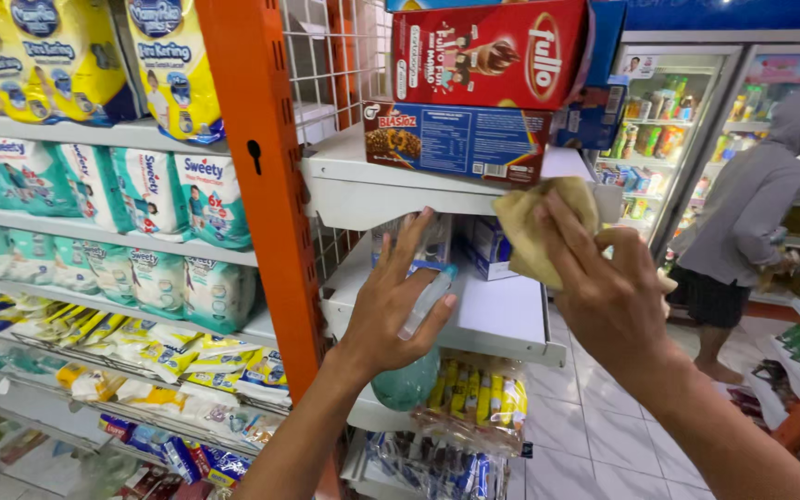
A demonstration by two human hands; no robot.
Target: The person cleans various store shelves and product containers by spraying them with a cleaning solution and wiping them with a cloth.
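Two hands work at a white shelf: the right hand point(604, 287) presses a tan cloth point(534, 227) near its upper front edge (wiping looks midway), while the left hand point(395, 301) has fingers clamped on a spray bottle point(423, 301).

Two bare, sleeveless forearms

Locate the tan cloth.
In the head view, the tan cloth is right of centre, pressed by the right hand against the white shelf under the blue box.
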